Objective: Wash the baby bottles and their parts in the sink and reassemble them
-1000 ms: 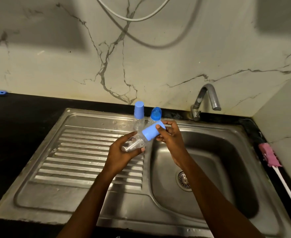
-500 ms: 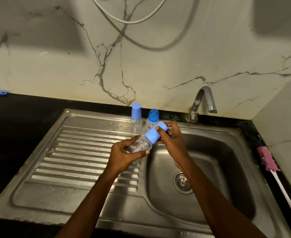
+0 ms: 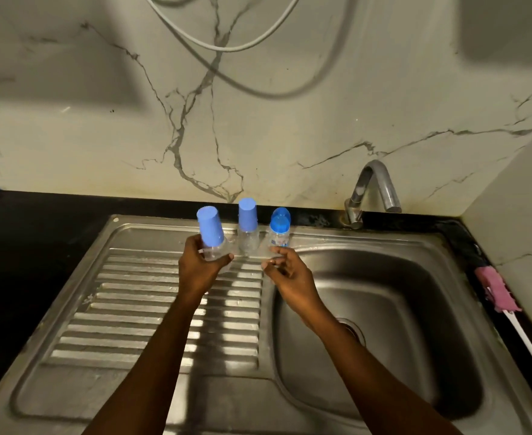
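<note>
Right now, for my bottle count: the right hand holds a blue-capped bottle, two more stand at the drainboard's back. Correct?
No: the left hand holds the blue-capped bottle; the right hand holds nothing, as the head view shows. The middle bottle and the end bottle do stand at the back of the drainboard.

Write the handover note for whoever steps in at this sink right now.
Left hand: grips the clear body of the held bottle, capped and nearly upright over the back of the drainboard; I cannot tell whether it touches down.
Right hand: holds nothing, fingers loosely curled.
Standing capped beside it: the middle bottle and the dome-capped bottle.
Done: all three bottles look reassembled.
Left: probably just set the held bottle in the row.
The bottle brush lies on the right counter.
</note>
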